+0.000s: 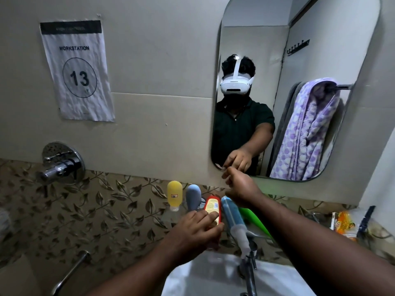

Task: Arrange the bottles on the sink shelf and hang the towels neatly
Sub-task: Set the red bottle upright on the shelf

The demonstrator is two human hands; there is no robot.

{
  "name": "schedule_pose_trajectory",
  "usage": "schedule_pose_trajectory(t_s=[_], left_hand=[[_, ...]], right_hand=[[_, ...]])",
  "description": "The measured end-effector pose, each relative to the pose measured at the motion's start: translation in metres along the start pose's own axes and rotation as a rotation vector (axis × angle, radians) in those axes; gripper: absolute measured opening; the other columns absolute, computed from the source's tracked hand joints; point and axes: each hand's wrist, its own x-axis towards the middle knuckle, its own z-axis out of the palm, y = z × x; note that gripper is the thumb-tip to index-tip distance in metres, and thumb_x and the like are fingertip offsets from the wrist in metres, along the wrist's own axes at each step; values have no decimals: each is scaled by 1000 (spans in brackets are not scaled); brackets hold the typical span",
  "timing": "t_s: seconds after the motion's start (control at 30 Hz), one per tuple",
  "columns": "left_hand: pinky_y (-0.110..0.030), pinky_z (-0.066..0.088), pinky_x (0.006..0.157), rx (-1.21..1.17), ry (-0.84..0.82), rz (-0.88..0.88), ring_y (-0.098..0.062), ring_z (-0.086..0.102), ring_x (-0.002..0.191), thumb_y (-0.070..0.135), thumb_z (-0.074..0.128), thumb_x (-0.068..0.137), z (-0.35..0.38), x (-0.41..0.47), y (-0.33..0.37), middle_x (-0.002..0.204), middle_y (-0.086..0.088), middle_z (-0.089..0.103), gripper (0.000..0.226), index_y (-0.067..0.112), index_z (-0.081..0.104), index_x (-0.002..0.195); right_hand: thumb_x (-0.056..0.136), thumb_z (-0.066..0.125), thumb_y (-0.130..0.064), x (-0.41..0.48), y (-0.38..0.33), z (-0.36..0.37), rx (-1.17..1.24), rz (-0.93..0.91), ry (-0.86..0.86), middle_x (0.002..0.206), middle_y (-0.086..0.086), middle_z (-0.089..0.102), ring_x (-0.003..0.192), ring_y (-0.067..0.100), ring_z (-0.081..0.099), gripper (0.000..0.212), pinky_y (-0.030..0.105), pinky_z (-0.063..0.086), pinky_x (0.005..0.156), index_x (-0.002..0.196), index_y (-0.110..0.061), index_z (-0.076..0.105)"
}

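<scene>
Several bottles stand in a row on the shelf above the sink: a yellow bottle (pixel 174 195), a grey-blue bottle (pixel 193 197), a red bottle (pixel 212 207), a blue bottle (pixel 232 212) and a green bottle (pixel 254 221), which my right arm partly hides. My left hand (pixel 198 229) grips the lower part of the red bottle with fingers and thumb. My right hand (pixel 241 189) is raised above the bottles at the mirror's lower edge, fingers curled; I see nothing in it. The mirror reflects a purple dotted towel (pixel 307 133) bunched on a rail over a grey towel (pixel 286 116).
A chrome tap (pixel 248 265) rises over the white sink (pixel 213 278) below the bottles. An orange packet (pixel 344 225) and a dark blue stick (pixel 366 218) lie on the shelf at right. A wall valve (pixel 62 163) sticks out at left.
</scene>
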Motion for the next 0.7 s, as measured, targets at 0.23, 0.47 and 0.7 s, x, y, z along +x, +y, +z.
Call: schedule_pose_trajectory(t_s=[0.23, 0.47, 0.7], left_hand=[[-37, 51, 65, -3, 94, 3, -24, 61, 84, 35, 68, 96, -16, 16, 1, 100, -4, 65, 22, 18, 65, 110], [-36, 48, 62, -102, 200, -128, -26, 61, 75, 35, 58, 100, -52, 56, -26, 88, -4, 70, 21, 18, 70, 105], [-29, 51, 84, -389, -55, -417, -19, 66, 104, 16, 77, 86, -87, 101, -57, 117, 2, 72, 41, 25, 68, 126]], right_hand=[[85, 70, -9, -10, 4, -11, 24, -52, -77, 102, -3, 65, 94, 17, 64, 35, 30, 53, 72, 116, -23, 60], [70, 69, 16, -5, 12, -14, 87, -123, -308, 118, 4, 71, 109, 23, 67, 57, 36, 56, 87, 115, -19, 66], [70, 79, 7, -1, 18, 10, 318, -88, -206, 113, 8, 75, 107, 26, 70, 59, 52, 57, 94, 123, -15, 65]])
